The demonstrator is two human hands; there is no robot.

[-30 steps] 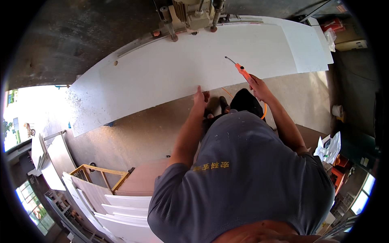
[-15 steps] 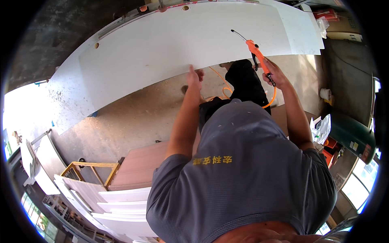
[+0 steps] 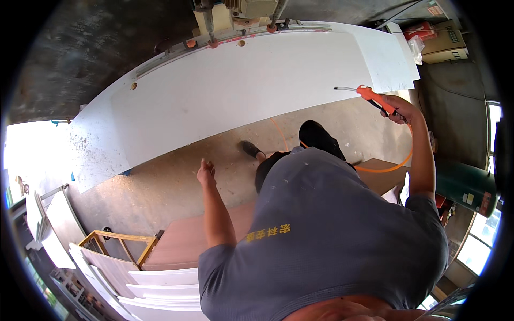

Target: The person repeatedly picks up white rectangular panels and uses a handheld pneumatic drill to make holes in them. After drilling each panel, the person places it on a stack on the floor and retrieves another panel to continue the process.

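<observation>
My right hand [image 3: 402, 109] is wrapped round the handle of an orange air blow gun [image 3: 376, 98]. The gun's thin metal nozzle points left over the near edge of a long white tabletop [image 3: 230, 80], toward its right part. From the handle an orange air hose [image 3: 388, 169] loops down past my body. My left hand [image 3: 206, 174] is held out over the floor, short of the tabletop's edge. It holds nothing, with its index finger stretched and the other fingers loosely bent.
Along the tabletop's far edge run a metal rail and a machine [image 3: 251, 8] with rods. Behind me on the left are stacked white boards [image 3: 163, 289], a brown panel [image 3: 179, 235] and a wooden frame [image 3: 120, 238]. At right lies a green tank [image 3: 463, 184]; a cardboard box [image 3: 444, 40] sits far right.
My right hand has carried the blow gun rightward and nearer, its nozzle now turned left. My left hand has drawn back from the tabletop, to the left. The view has shifted, showing more machine.
</observation>
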